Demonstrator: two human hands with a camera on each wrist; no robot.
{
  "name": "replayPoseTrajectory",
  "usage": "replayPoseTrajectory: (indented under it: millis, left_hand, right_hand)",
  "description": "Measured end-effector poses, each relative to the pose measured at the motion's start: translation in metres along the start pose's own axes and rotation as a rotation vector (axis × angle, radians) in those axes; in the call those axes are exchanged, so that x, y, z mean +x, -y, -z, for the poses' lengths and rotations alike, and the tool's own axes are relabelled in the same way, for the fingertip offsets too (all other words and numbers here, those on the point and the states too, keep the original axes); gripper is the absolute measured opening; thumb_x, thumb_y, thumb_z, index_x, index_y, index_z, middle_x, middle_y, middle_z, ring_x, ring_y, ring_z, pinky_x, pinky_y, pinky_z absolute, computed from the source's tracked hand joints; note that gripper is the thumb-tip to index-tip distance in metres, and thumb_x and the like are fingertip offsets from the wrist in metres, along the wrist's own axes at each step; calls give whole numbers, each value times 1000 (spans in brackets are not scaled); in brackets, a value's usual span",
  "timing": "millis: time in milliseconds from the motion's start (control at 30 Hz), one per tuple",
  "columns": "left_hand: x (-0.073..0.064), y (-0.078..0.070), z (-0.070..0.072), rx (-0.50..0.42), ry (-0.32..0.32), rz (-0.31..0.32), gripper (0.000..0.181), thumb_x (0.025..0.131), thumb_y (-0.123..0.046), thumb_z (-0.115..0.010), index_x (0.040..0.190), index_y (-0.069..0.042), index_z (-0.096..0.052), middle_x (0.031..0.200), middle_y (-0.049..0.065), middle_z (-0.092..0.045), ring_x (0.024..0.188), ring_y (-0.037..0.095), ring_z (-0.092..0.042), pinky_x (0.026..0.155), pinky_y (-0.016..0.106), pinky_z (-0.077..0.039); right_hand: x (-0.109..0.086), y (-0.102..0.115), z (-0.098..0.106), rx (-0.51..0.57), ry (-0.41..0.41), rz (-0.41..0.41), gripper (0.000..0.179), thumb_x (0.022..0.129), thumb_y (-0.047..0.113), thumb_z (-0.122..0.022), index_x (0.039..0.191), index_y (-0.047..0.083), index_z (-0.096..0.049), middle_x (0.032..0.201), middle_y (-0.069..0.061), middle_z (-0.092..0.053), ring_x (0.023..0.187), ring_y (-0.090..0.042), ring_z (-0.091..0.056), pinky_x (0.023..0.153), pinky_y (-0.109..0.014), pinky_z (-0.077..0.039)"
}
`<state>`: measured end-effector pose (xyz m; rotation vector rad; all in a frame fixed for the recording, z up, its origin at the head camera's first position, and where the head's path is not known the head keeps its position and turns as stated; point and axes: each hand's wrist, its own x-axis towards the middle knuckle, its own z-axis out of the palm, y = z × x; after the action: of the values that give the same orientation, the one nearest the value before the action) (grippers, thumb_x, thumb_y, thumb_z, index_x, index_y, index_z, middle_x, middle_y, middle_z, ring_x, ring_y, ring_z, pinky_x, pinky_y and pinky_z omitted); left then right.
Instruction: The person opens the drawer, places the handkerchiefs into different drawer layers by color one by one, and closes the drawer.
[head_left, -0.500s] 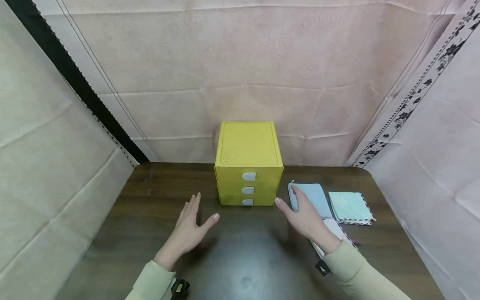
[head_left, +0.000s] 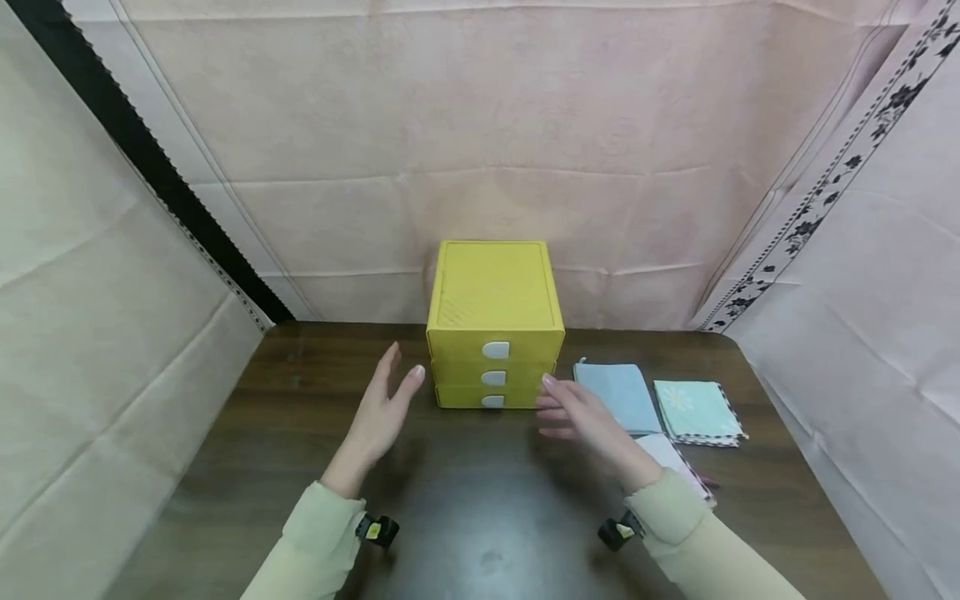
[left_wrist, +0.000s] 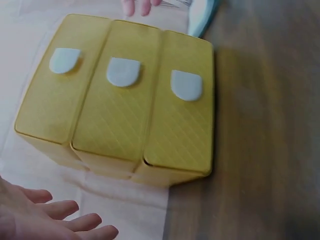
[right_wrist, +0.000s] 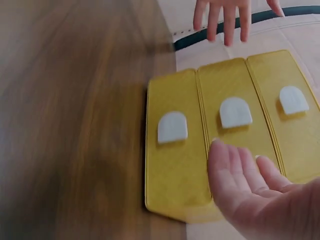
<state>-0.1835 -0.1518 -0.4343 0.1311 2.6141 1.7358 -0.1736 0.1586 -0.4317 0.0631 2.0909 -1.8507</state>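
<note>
Yellow drawer unit (head_left: pixel 495 287) just beyond and between two raised hands. Left hand (head_left: pixel 375 421) near the front left corner, fingers extended, thumb held well apart. Right hand (head_left: pixel 592 425) at the lower right front corner, fingers relaxed and slightly bent; impossible to tell whether touching the drawer fronts. Behind both, pale green sleeves (head_left: pixel 318 533) and, at each wrist, a small dark device (head_left: pixel 382 531). Stands upright near the far edge of a dark wooden table (head_left: pixel 480 500): three stacked drawers, all pushed in, each with a rounded white tab (head_left: pixel 496 350). To the right, lying flat, a light blue cloth (head_left: pixel 617 398); beside it, a mint green cloth (head_left: pixel 697 408) with a checked edge. Nearer, a whitish cloth (head_left: pixel 667 454), partly hidden by the right forearm. All around, pale hangings (head_left: pixel 487 108), with a black strip (head_left: pixel 146 167) at left and a dark floral border (head_left: pixel 832 196) at right.
</note>
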Motion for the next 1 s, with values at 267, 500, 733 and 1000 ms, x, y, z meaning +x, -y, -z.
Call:
replayPoseTrajectory:
  millis: [267, 500, 733, 1000]
  left_hand:
    - [25, -19, 8, -150, -17, -22, 76, 97, -61, -40, 155, -19, -17, 158, 7, -21, 142, 24, -24, 112, 48, -26]
    - [47, -33, 8, -283, 37, -7, 79, 93, -67, -40, 154, -20, -24, 155, 7, -27, 136, 23, -37, 108, 45, -34]
    - [65, -42, 1, -305, 46, 7, 70, 95, -61, -44, 152, -21, -33, 152, 4, -35, 132, 24, -42, 106, 45, -37]
    - [76, -41, -4, -336, -12, 52, 59, 95, -48, -57, 146, -23, -44, 143, 0, -46, 126, 17, -46, 104, 39, -41]
  right_hand:
    - [14, 11, -30, 176, 119, 73, 80, 89, 62, -56, 136, -2, -42, 134, -25, -48, 112, -29, -57, 89, -42, -52]
    - [24, 20, -42, 269, 159, 63, 79, 89, 61, -57, 136, -1, -43, 136, -23, -48, 119, -37, -51, 91, -42, -51]
    - [31, 24, -44, 341, 169, 53, 75, 92, 60, -53, 135, -1, -43, 135, -22, -51, 121, -39, -51, 94, -43, -49]
    - [37, 32, -49, 456, 158, 34, 76, 90, 59, -58, 133, -2, -47, 136, -23, -51, 128, -38, -45, 98, -44, -46]
